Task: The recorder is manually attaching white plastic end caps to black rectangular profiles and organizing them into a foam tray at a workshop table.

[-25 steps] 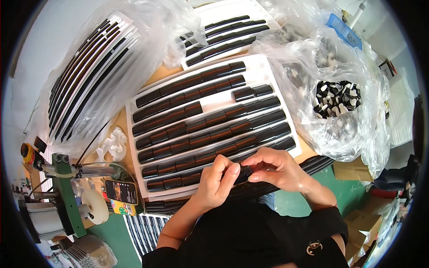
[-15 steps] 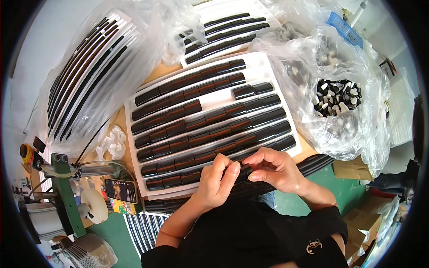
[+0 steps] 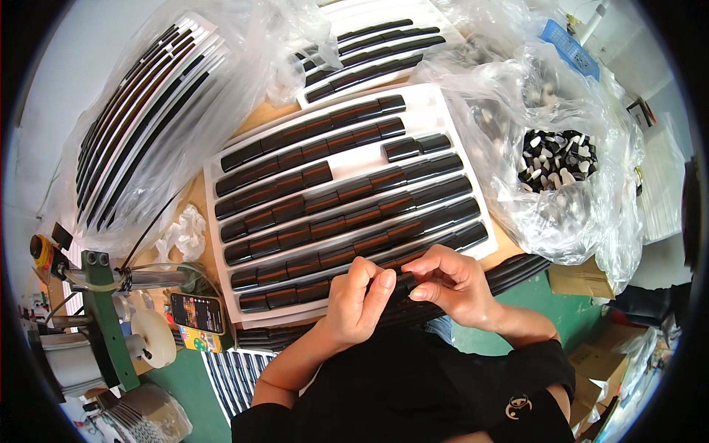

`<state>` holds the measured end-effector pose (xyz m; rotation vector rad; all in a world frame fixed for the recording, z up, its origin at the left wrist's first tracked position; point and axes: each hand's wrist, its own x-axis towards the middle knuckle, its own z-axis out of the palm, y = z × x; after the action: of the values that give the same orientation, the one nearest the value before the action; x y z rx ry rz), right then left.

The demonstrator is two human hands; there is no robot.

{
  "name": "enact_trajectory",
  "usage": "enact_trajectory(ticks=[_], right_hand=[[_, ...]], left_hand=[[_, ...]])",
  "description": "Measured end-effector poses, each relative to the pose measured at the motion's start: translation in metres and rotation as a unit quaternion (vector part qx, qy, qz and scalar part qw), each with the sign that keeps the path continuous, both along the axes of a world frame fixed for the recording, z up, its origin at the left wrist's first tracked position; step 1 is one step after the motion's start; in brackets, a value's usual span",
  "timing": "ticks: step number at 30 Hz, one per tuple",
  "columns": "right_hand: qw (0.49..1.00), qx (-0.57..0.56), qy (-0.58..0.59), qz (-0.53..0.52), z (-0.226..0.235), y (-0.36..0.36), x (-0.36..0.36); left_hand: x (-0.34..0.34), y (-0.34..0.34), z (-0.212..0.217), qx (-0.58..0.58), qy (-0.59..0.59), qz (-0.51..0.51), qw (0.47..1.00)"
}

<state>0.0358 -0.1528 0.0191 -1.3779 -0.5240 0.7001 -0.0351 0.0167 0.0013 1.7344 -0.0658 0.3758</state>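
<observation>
Over the near edge of a white tray (image 3: pixel 356 167), my two hands are close together in front of my body. My left hand (image 3: pixel 356 303) has its thumb and bent fingers closed on one end of a small black glossy piece (image 3: pixel 403 285). My right hand (image 3: pixel 456 289) pinches the other end between thumb and fingertips. Fingers cover much of the piece, so its full shape is hidden. Rows of similar black curved pieces (image 3: pixel 314 192) fill most of the tray's grooves, with a gap in the third row from the far side.
A clear plastic bag (image 3: pixel 487 140) at right holds small black and white parts (image 3: pixel 559 161). Wrapped trays (image 3: pixel 140 125) lean at far left. Nearer left are a green-framed machine (image 3: pixel 107 317), a phone (image 3: pixel 198 313) and crumpled tissue (image 3: pixel 185 232). Another tray (image 3: pixel 384 44) lies behind.
Both hands stay nearly in place with the black piece between them; the right fingers have shifted very slightly. The view has moved a little.
</observation>
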Motion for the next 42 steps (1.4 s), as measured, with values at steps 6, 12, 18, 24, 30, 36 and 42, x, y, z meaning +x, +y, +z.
enact_trajectory(ticks=[6,12,18,24,30,36,42], right_hand=[[0.998,0.029,0.057,-0.001,0.000,0.004,-0.005],[0.999,-0.020,-0.024,0.040,0.005,0.007,0.002],[0.999,0.011,0.017,0.041,-0.002,0.012,0.009],[0.982,-0.105,-0.152,-0.034,-0.016,-0.006,0.068],[0.578,-0.563,-0.506,-0.306,-0.023,-0.171,0.200],[0.464,-0.755,-0.383,-0.261,-0.021,-0.238,0.215],[0.497,-0.700,-0.452,-0.241,-0.036,-0.249,0.229]], left_hand=[[-0.005,0.000,-0.002,-0.012,-0.006,0.011,1.000],[-0.005,0.004,0.000,0.023,-0.018,0.008,1.000],[0.001,0.007,0.006,0.041,0.013,0.010,0.999],[0.061,0.043,-0.002,-0.011,0.206,-0.146,0.968],[0.148,0.069,-0.035,0.300,0.131,0.106,0.939],[0.170,0.064,-0.054,0.327,0.166,0.127,0.922],[0.166,0.058,-0.056,0.428,0.048,0.172,0.886]])
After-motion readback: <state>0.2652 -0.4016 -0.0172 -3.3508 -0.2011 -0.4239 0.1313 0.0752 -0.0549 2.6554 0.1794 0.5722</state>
